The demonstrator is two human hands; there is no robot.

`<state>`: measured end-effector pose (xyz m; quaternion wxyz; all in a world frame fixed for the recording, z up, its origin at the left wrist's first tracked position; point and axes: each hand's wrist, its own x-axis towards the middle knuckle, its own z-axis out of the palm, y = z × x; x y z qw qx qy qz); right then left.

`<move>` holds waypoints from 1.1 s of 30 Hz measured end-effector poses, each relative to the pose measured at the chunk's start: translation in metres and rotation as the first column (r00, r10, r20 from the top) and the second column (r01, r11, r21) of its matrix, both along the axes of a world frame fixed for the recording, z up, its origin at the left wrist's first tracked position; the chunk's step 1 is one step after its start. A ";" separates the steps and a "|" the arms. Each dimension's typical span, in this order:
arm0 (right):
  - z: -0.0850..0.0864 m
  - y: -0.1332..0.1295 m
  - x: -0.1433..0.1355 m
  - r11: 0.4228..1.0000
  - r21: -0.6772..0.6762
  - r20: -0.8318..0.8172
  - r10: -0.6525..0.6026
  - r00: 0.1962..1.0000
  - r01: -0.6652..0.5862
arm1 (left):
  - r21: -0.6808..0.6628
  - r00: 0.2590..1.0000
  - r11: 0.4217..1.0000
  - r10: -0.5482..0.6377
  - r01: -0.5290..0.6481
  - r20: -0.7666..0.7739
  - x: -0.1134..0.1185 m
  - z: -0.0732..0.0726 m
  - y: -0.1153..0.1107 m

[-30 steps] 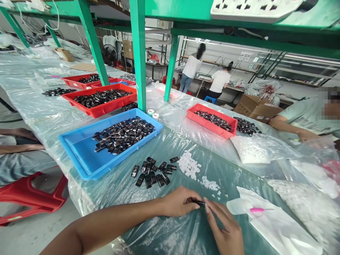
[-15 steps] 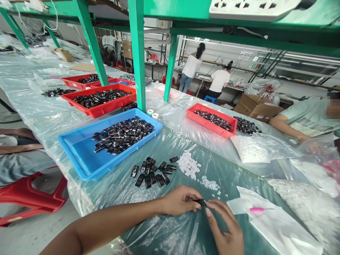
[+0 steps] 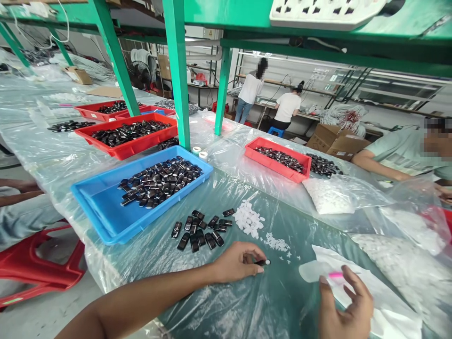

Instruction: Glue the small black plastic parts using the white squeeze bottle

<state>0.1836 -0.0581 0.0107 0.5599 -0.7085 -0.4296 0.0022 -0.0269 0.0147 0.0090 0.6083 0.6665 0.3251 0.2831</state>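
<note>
My left hand [image 3: 240,262] pinches a small glossy black plastic piece [image 3: 260,262] with a white end facing right, just above the table. My right hand [image 3: 349,306] is spread, its thumb and forefinger on either side of the pink handle of a small thin tool [image 3: 336,274]. That tool lies on a white sheet [image 3: 384,301]; whether the fingers touch it I cannot tell. Beyond my left hand lie several loose black pieces [image 3: 200,239], a heap of white pieces [image 3: 248,219] and a smaller heap of tiny white bits [image 3: 276,243].
A blue tray [image 3: 102,230] of black pieces stands at the left. Red trays [image 3: 123,151] stand behind it, another red tray [image 3: 277,170] farther right. Bags of white pieces [image 3: 330,195] lie rightward. A green post [image 3: 178,80] rises behind the blue tray. A co-worker [image 3: 391,160] sits at right.
My right hand has left the black piece and moved right to the pink-handled tool, its fingers spreading. My left hand keeps hold of the piece, whose white end now shows.
</note>
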 end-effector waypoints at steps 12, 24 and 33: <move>-0.022 0.015 0.050 0.846 -0.529 -0.105 0.020 0.994 -0.073 | -0.037 0.997 0.999 0.026 -0.024 0.076 -0.002 0.004 0.003; -0.012 0.006 -0.006 0.809 0.176 -0.801 0.448 0.396 -0.560 | 0.081 0.998 0.996 0.030 -0.026 -0.051 -0.002 0.003 0.000; -0.022 0.004 -0.007 0.846 0.125 -0.821 0.382 0.425 -0.519 | 0.177 0.990 0.984 0.052 -0.028 -0.134 -0.002 0.010 -0.001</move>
